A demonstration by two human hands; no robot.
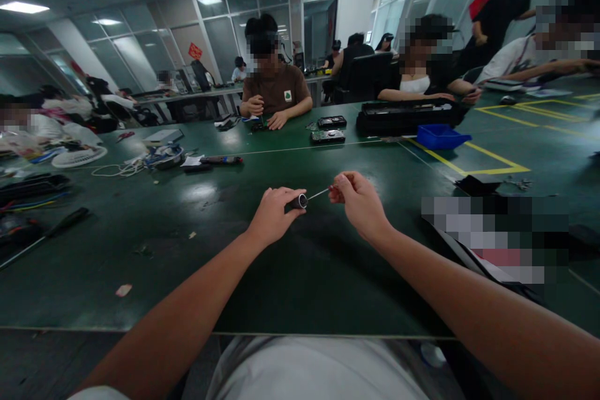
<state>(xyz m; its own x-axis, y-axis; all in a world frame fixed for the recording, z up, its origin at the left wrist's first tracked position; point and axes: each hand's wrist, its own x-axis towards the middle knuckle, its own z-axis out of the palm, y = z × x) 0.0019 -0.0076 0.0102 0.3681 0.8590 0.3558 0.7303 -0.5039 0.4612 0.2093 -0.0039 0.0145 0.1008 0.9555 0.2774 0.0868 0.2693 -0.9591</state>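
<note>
Dark, pale-rimmed, the cylinder (300, 201) sits clasped between the left hand's (273, 215) thumb and fingers, its open end turned toward the right hand (360, 203), whose pinched fingertips aim a thin metal rod (319, 194) at it, above the green tabletop (300, 287).

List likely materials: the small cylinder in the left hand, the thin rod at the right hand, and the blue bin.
Small cylinder: dark body with a pale, bright rim; metal or plastic, can't tell.
Thin rod: probably bare metal, judging by its straight, silvery-grey look.
Blue bin: likely molded plastic, given the uniform color and smooth walls.
</note>
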